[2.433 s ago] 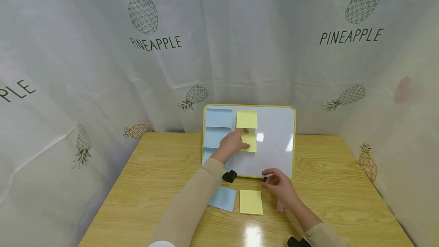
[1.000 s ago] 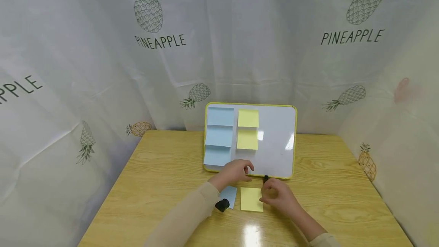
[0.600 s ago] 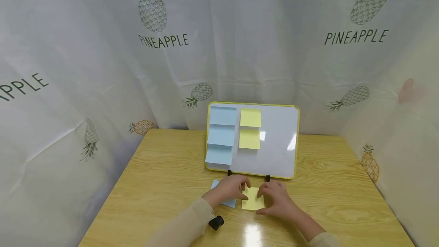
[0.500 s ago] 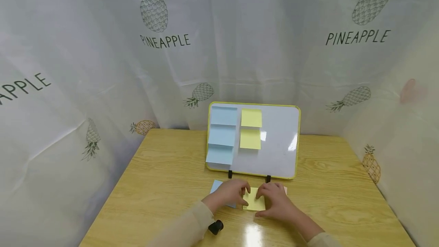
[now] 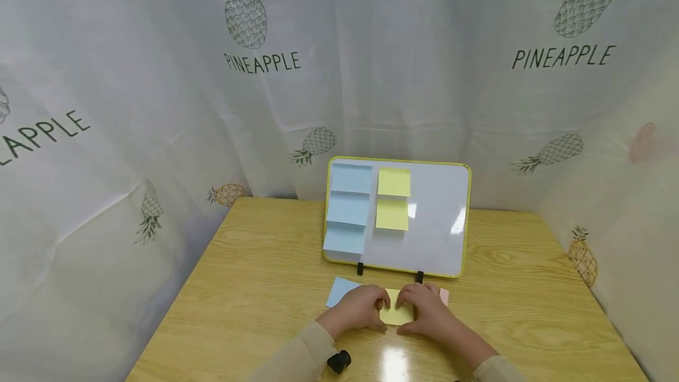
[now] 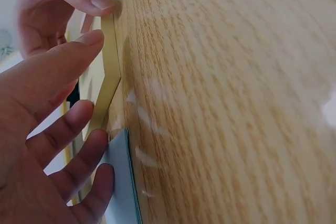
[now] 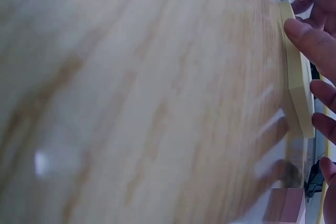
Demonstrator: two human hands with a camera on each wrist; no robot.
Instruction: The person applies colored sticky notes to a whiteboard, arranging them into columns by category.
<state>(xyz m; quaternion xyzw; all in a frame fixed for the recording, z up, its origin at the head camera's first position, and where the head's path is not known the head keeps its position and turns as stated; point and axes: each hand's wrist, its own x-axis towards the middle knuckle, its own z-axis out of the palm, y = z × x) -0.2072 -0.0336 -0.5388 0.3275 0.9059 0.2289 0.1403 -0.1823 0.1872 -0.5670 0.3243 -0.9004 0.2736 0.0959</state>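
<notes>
A thick yellow sticky-note pad (image 5: 398,316) lies on the table between both hands. My left hand (image 5: 361,306) holds its left side, fingers bent and thumb at the near edge. From the right, my right hand (image 5: 432,314) holds it with curved fingers. The left wrist view shows the left thumb and fingers against the pad's side (image 6: 111,59); in the right wrist view the right thumb touches its edge (image 7: 296,72). A blue pad (image 5: 340,291) is partly under the left hand in the head view. Behind the right hand, a pink pad (image 5: 444,296) shows.
A yellow-framed whiteboard (image 5: 437,223) stands at the back on black feet, bearing three blue notes (image 5: 348,209) and two yellow notes (image 5: 394,182). The wooden table (image 5: 254,276) meets a pineapple-print curtain (image 5: 398,75). A black object (image 5: 339,361) is by the left sleeve.
My left hand has come down from the upper yellow notes on the board to the yellow pad. The right hand has moved slightly nearer and now holds the pad's other side.
</notes>
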